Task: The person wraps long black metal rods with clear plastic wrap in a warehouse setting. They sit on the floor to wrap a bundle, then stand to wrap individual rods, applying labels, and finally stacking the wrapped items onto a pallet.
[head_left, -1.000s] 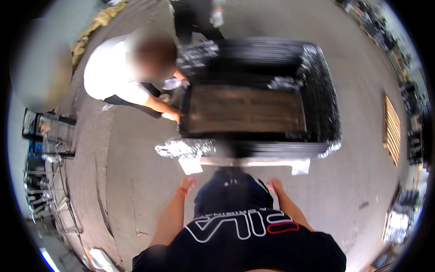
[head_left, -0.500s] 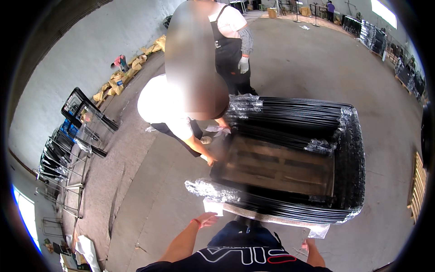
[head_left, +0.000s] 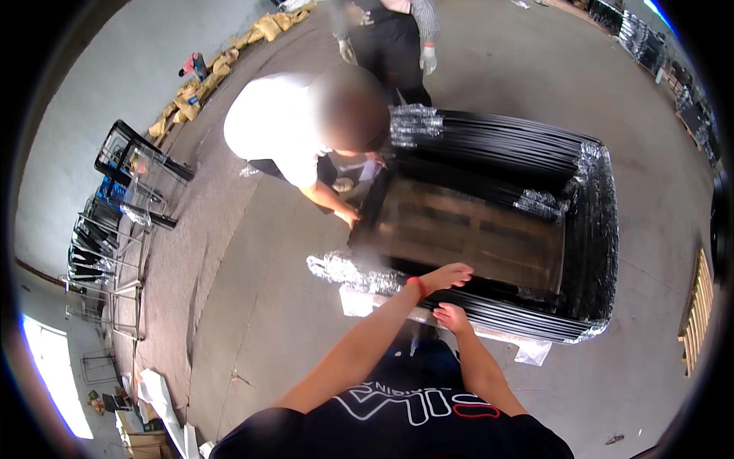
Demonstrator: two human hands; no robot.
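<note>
Stack of black metal frames (head_left: pixel 535 164) sits on the concrete floor (head_left: pixel 252 306), bound at its corners with clear plastic wrap (head_left: pixel 348 271); a brown panel (head_left: pixel 466 233) shows through the open middle. Left hand (head_left: pixel 446 276) lies flat on the stack's near edge, fingers stretched out, grip open and holding nothing; red band at the wrist. Right hand (head_left: pixel 453 317) sits just below it at the same near edge, fingers curled loosely; cannot tell whether it grips the frame edge or only rests there. Co-worker in white shirt (head_left: pixel 279 126) crouches at the stack's left edge, one hand (head_left: pixel 350 217) down at the near-left corner. Second person in gloves (head_left: pixel 382 38) stands at the far edge. More frames lean by the wall (head_left: pixel 130 180) at left.

Risk, as a judgement: thin frame edges could pinch fingers if the stack shifts while three people press on it; loose wrap could slip and let the frames slide.
</note>
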